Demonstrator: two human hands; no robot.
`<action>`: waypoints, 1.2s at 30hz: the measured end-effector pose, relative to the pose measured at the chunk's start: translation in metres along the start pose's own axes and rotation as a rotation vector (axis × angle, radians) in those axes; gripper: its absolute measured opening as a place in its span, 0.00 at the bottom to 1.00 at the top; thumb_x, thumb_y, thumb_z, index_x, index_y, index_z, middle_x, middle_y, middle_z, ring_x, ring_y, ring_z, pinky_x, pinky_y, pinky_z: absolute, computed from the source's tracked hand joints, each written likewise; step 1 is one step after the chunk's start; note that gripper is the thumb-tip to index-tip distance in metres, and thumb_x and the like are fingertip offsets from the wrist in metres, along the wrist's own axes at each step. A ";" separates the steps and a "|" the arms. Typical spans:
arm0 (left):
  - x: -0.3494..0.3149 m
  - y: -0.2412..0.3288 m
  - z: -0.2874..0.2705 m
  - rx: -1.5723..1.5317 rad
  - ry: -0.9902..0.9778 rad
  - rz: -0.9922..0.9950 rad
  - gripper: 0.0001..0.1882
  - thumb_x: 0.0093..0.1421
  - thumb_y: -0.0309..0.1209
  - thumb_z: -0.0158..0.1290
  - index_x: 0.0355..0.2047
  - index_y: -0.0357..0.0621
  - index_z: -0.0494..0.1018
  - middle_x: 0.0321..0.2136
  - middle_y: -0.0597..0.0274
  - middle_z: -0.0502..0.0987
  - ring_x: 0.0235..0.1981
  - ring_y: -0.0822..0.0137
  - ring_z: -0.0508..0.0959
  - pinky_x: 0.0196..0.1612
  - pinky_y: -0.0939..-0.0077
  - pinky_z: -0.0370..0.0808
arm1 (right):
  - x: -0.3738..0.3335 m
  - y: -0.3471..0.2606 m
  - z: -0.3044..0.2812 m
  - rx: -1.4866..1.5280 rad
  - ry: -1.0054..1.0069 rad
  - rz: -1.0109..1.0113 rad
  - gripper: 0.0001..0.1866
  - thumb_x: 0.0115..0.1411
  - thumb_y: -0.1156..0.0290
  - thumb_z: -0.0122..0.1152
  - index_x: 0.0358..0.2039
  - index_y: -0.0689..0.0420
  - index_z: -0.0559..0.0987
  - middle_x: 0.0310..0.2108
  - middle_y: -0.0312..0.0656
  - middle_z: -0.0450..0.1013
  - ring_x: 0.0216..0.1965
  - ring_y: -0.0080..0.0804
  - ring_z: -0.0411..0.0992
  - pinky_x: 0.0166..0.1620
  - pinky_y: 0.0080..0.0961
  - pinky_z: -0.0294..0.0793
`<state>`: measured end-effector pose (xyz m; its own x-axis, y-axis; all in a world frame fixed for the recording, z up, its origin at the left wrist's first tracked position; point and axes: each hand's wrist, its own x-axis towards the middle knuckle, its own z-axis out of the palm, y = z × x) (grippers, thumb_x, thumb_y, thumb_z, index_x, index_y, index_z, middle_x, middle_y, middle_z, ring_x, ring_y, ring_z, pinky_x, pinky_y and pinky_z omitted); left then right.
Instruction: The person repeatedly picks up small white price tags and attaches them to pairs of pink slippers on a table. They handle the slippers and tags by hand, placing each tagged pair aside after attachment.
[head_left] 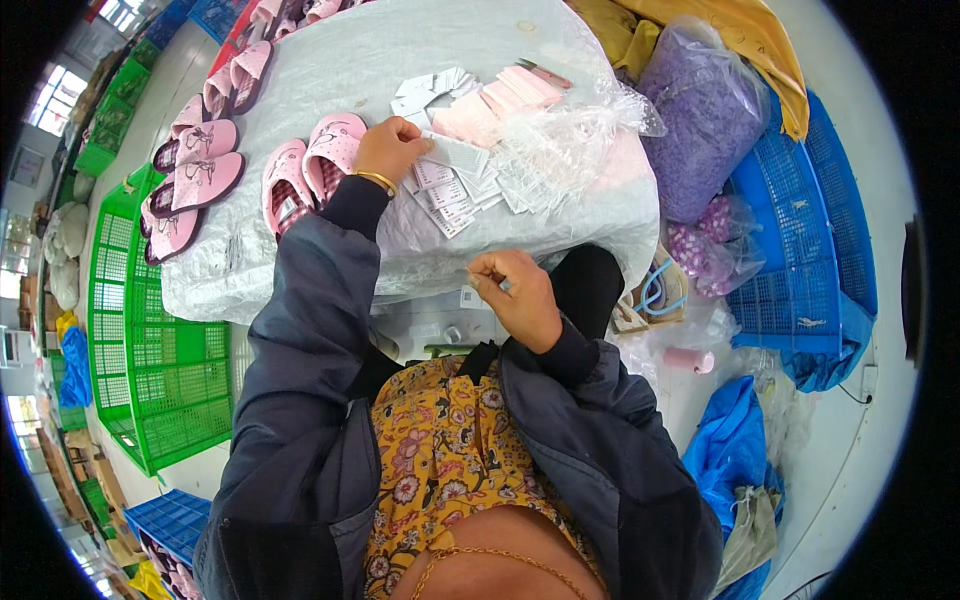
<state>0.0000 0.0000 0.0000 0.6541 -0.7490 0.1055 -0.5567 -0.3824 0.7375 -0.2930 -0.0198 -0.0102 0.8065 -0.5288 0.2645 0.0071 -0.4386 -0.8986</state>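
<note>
Touching flat white card (458, 155) | left hand (391, 150) | slippers (336, 142): pink, checked inside

Slippers (337, 140) on table (325, 65), cards (440, 188) rightward

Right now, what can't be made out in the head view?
All head view:
- Right hand: whether its grip holds the small white tag; any link is too small.
- Printed white cards: text too small; lower layers hidden by upper ones.
- Clear plastic: glare and folds obscure what's beneath.
- Slippers at the top: cut off by the picture's edge.
</note>
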 end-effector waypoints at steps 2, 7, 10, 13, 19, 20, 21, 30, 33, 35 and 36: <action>0.001 0.003 -0.006 -0.017 -0.037 -0.016 0.17 0.52 0.41 0.65 0.30 0.37 0.78 0.22 0.64 0.78 0.24 0.71 0.74 0.31 0.75 0.71 | 0.000 0.000 0.000 -0.002 0.016 -0.016 0.06 0.55 0.74 0.64 0.34 0.57 0.78 0.28 0.41 0.75 0.34 0.40 0.73 0.39 0.34 0.70; 0.003 0.023 -0.024 0.089 -0.181 0.071 0.18 0.54 0.43 0.61 0.28 0.37 0.79 0.21 0.58 0.77 0.24 0.66 0.76 0.30 0.71 0.71 | 0.002 0.001 -0.006 -0.024 0.000 -0.017 0.06 0.55 0.75 0.64 0.33 0.57 0.78 0.28 0.41 0.75 0.33 0.41 0.72 0.38 0.34 0.70; -0.001 0.020 -0.036 0.124 -0.206 0.115 0.17 0.57 0.42 0.58 0.29 0.37 0.78 0.20 0.58 0.77 0.23 0.66 0.75 0.30 0.70 0.70 | 0.000 -0.002 -0.002 -0.007 -0.012 -0.012 0.06 0.55 0.74 0.64 0.33 0.57 0.78 0.28 0.41 0.75 0.34 0.42 0.72 0.39 0.34 0.70; -0.011 0.022 -0.046 0.198 -0.124 0.184 0.16 0.59 0.41 0.56 0.30 0.37 0.78 0.22 0.58 0.78 0.25 0.63 0.76 0.31 0.69 0.71 | -0.001 -0.006 -0.002 -0.018 -0.043 -0.027 0.05 0.55 0.73 0.64 0.33 0.57 0.78 0.29 0.41 0.75 0.36 0.42 0.72 0.41 0.34 0.70; -0.051 0.036 -0.058 0.370 0.017 0.308 0.14 0.63 0.38 0.53 0.33 0.37 0.76 0.29 0.54 0.77 0.32 0.55 0.77 0.37 0.66 0.72 | 0.006 -0.012 -0.002 -0.127 -0.019 -0.234 0.05 0.55 0.72 0.64 0.33 0.57 0.79 0.31 0.41 0.75 0.37 0.41 0.72 0.43 0.33 0.70; -0.056 0.035 -0.061 0.311 0.015 0.331 0.14 0.63 0.37 0.53 0.34 0.37 0.75 0.29 0.54 0.76 0.32 0.55 0.77 0.37 0.67 0.72 | 0.007 -0.014 -0.003 -0.129 -0.031 -0.223 0.05 0.56 0.72 0.64 0.33 0.57 0.79 0.31 0.41 0.75 0.36 0.40 0.72 0.42 0.33 0.70; -0.061 0.034 -0.062 0.250 0.014 0.356 0.13 0.63 0.36 0.53 0.34 0.36 0.74 0.29 0.53 0.75 0.32 0.56 0.76 0.37 0.67 0.72 | 0.010 -0.019 -0.004 -0.046 -0.012 -0.151 0.05 0.56 0.72 0.64 0.33 0.57 0.79 0.30 0.41 0.75 0.35 0.38 0.72 0.41 0.31 0.71; -0.122 0.062 -0.049 0.016 -0.082 0.372 0.08 0.62 0.28 0.53 0.37 0.35 0.73 0.32 0.50 0.74 0.35 0.49 0.76 0.38 0.62 0.71 | 0.051 -0.053 0.005 0.292 0.072 0.136 0.25 0.54 0.75 0.66 0.52 0.63 0.70 0.27 0.39 0.77 0.26 0.19 0.72 0.32 0.19 0.72; -0.128 0.064 -0.046 0.019 -0.066 0.440 0.07 0.62 0.27 0.53 0.36 0.36 0.73 0.32 0.50 0.73 0.34 0.48 0.75 0.36 0.61 0.72 | 0.057 -0.052 0.010 0.294 0.073 0.143 0.26 0.53 0.75 0.67 0.52 0.63 0.70 0.27 0.40 0.77 0.26 0.20 0.72 0.31 0.19 0.73; -0.131 0.069 -0.046 0.037 -0.055 0.478 0.07 0.61 0.27 0.53 0.36 0.35 0.72 0.32 0.50 0.73 0.34 0.48 0.75 0.36 0.61 0.72 | 0.057 -0.048 0.012 0.288 0.074 0.141 0.26 0.53 0.75 0.68 0.52 0.63 0.70 0.27 0.40 0.77 0.26 0.20 0.72 0.31 0.19 0.73; -0.132 0.069 -0.047 0.039 -0.056 0.482 0.07 0.62 0.27 0.53 0.36 0.35 0.72 0.32 0.50 0.73 0.34 0.48 0.75 0.36 0.61 0.72 | 0.058 -0.048 0.012 0.289 0.074 0.140 0.26 0.52 0.76 0.68 0.52 0.63 0.70 0.27 0.40 0.77 0.26 0.19 0.72 0.31 0.19 0.73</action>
<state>-0.1012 0.0981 0.0687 0.2886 -0.8735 0.3921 -0.8089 -0.0034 0.5879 -0.2397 -0.0205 0.0436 0.7665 -0.6252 0.1468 0.0754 -0.1395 -0.9874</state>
